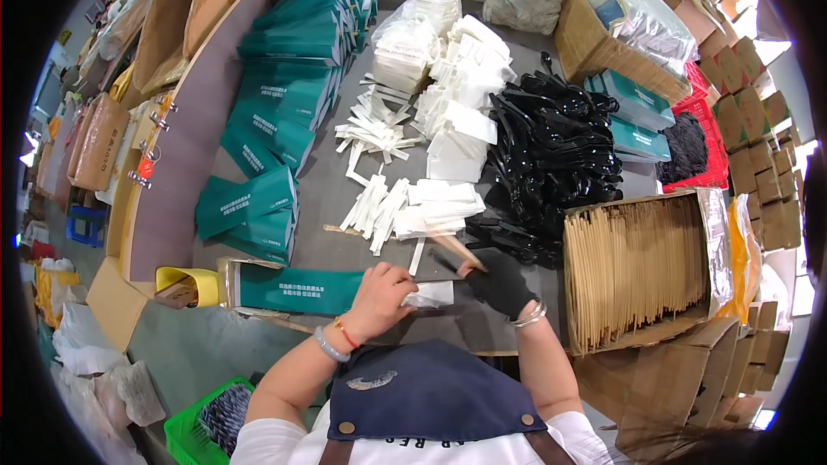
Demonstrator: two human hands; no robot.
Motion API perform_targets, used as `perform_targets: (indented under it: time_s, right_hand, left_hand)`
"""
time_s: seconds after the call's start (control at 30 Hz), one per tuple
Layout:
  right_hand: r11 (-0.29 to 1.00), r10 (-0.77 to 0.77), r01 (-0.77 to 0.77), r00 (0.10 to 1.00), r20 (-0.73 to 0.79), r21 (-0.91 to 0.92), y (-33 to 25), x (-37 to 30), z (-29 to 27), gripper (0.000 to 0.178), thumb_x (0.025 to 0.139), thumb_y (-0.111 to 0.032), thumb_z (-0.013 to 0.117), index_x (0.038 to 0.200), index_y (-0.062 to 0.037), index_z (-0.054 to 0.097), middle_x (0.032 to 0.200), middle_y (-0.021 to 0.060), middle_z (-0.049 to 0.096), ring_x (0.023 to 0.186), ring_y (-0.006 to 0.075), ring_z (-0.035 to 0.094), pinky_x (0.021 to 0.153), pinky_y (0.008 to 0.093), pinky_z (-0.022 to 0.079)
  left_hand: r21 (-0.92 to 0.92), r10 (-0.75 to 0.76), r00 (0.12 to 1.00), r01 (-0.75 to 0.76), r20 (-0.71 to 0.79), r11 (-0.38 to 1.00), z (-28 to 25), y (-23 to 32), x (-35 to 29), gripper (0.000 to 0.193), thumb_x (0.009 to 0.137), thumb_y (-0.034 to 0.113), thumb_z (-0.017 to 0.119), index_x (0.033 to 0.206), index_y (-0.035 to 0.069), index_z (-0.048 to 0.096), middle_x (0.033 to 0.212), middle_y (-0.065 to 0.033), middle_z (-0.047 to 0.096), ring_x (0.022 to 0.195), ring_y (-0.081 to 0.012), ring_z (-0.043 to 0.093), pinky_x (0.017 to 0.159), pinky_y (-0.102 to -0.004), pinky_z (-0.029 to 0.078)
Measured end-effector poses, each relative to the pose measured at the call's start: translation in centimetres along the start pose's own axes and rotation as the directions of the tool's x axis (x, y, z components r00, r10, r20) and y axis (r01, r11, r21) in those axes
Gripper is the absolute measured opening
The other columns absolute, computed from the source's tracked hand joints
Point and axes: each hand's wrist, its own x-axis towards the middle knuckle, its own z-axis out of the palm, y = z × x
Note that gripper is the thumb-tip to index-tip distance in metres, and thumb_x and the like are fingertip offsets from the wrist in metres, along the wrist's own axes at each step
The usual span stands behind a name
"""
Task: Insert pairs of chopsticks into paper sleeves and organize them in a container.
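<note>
My left hand [379,300] is closed at the right end of a green printed paper sleeve [297,289] lying along the table's near edge. A whitish, partly see-through piece [433,294] sticks out beside its fingers. My right hand [500,284], in a black glove, pinches pale wooden chopsticks [458,250], smeared by motion, and a thin black piece shows beside them. Beyond my hands lie white paper strips [379,207] and folded white napkins [444,207]. A heap of black plastic spoons [551,155] is right of these.
More green sleeves [276,112] fan along the left side. A carton of wooden chopsticks [637,271] stands at right, with green boxes [637,138] and a red basket [698,146] behind it. A yellow container [200,286] is at the near left, a green basket [202,422] below.
</note>
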Motion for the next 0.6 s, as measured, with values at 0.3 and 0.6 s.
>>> perform_targets:
  time_s: [0.3,0.6]
  right_hand:
    - [0.970,-0.018,0.037,0.996,0.082,-0.240,-2.8,-0.6,4.3,0.021,0.085,-0.025,0.065,0.100,-0.0121,0.065,0.084,0.0112,0.060,0.077,0.0330,0.062,0.065,0.0427,0.049]
    - [0.891,-0.094,0.203,0.958,0.272,-0.407,-1.5,-4.0,0.9,0.049,0.079,-0.012,0.066,0.126,-0.0273,0.063,0.085,0.0046,0.063,0.076,0.0268,0.062,0.065,0.0378,0.050]
  left_hand:
    - [0.223,-0.048,0.995,0.066,-0.087,0.973,0.9,1.1,-4.4,0.058,0.068,0.024,0.078,0.123,0.017,0.060,0.125,0.0037,0.056,0.105,-0.0227,0.048,0.086,-0.0382,0.037]
    - [0.102,-0.185,0.974,0.199,-0.130,0.975,-2.4,-1.3,-6.1,0.068,0.064,0.027,0.083,0.124,0.008,0.057,0.131,-0.0081,0.052,0.118,-0.0322,0.045,0.101,-0.0478,0.033]
